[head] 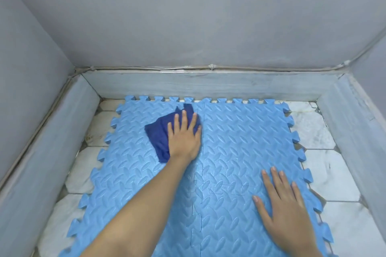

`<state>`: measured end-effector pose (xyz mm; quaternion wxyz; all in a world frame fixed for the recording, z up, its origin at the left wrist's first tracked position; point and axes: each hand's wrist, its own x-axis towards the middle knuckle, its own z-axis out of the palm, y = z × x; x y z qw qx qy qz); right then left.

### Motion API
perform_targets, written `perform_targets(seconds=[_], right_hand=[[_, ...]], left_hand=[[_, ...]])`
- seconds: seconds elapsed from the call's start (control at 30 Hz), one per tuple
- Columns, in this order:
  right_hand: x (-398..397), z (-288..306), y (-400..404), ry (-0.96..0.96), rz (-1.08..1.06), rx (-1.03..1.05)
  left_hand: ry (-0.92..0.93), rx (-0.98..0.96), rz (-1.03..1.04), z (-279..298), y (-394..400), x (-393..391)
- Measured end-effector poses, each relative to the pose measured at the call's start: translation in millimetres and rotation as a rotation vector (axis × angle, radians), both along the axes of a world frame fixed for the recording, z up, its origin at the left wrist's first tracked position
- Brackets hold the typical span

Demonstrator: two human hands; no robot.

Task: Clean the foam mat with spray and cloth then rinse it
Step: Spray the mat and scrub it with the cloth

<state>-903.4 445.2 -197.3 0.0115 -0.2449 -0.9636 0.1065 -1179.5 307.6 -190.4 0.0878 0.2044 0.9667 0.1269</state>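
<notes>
A light blue foam mat (240, 141) of interlocking tiles with a diamond-plate pattern lies flat on the tiled floor. A dark blue cloth (158, 135) rests on the mat's far left part. My left hand (183, 135) presses flat on the cloth, fingers spread, pointing away from me. My right hand (282, 204) lies flat and open on the mat's near right part, holding nothing. No spray bottle is in view.
White marble floor tiles (325, 175) show around the mat on the left and right. A low grey skirting (208, 85) and grey walls (188, 16) close in the space at the far side and both sides.
</notes>
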Motion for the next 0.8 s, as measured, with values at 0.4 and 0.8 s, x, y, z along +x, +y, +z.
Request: perform_targets(seconds=[0.4, 0.8], right_hand=[[-2.5, 0.7, 2.7, 0.015, -0.028, -0.066], [1.3, -1.1, 0.0, 0.072, -0.020, 0.001]], left_hand=[[0.003, 0.003, -0.405, 4.4, 33.9, -25.0], [0.091, -0.040, -0.071, -3.0, -52.3, -30.3]])
